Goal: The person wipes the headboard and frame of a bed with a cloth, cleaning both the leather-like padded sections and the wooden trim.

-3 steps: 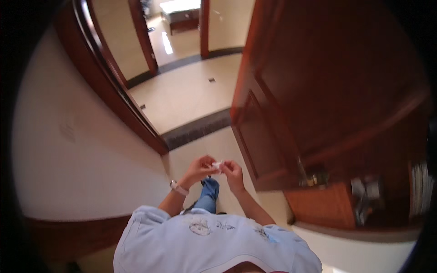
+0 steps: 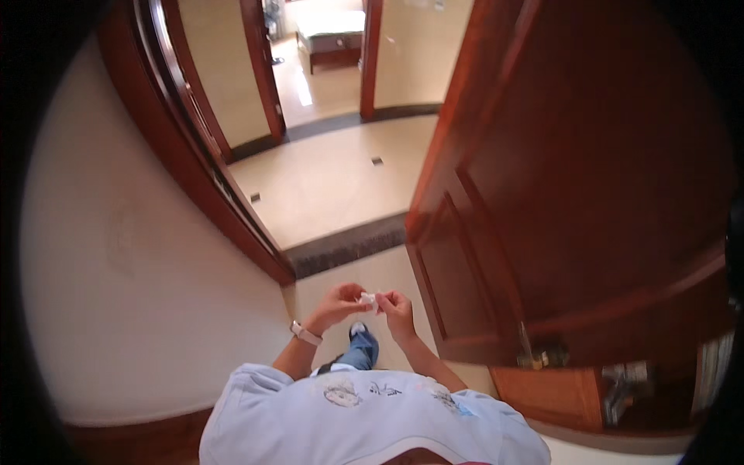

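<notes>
Both hands meet in front of my waist around a small crumpled white piece (image 2: 368,299) that looks like tissue; it is too small to tell its kind surely. My left hand (image 2: 338,304), with a pale watch band (image 2: 306,333) at its wrist, is closed on one side of it. On the other side the fingertips of my right hand (image 2: 397,311) pinch it. Part of the piece is hidden by the fingers. Below the hands, a leg in blue jeans (image 2: 359,358) and a shoe (image 2: 357,328) show on the floor.
A dark red wooden door (image 2: 589,170) stands open on the right, its metal handle (image 2: 542,358) low down. On the left is a white wall (image 2: 155,325) ending at a wooden door frame (image 2: 232,205). A dark threshold (image 2: 349,249) crosses the doorway; a hall and a room with a bed (image 2: 333,43) lie beyond.
The doorway, door and hall sit lower and a little further right in the picture. My hands also appear slightly lower, still together on the white piece. The shoe shows more plainly.
</notes>
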`<state>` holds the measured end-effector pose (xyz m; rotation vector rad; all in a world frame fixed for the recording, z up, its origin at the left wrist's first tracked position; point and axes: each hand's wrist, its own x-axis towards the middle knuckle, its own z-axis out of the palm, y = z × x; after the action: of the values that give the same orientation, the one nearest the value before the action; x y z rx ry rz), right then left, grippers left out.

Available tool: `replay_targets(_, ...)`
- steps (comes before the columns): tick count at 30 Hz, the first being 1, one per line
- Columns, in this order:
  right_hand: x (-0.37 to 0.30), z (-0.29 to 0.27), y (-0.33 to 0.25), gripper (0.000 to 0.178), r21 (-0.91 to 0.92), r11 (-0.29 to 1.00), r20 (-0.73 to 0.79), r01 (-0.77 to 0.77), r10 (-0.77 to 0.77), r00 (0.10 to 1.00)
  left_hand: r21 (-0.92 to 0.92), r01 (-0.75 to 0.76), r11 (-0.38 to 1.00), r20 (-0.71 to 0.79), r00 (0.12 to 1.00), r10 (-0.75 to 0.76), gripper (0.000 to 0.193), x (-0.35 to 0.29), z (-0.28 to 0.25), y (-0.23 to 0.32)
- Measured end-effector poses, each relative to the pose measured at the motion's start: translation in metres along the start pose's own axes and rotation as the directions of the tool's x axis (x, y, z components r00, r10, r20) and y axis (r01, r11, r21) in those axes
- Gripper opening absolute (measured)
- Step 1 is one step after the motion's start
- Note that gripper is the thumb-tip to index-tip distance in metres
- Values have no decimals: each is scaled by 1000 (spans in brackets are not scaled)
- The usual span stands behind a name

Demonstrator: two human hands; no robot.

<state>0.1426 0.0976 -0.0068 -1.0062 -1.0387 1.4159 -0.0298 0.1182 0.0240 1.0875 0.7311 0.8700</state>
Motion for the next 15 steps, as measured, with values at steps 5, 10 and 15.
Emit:
replay_targets(5,131,42,-18,21,-9,996,-90,86,-86,992,-217,-93,972,-280,960,29,14,70,-59,41)
replay_targets(10,235,51,-27,14,2,990,-169,141,-139,976,-50,-97,994,-293,953,78,15,156,-106,59)
replay_targets(15,374,42,-45,13,-217,951,-59,221,-239,969,-279,-90,956,-264,964,13,29,272,-152,114)
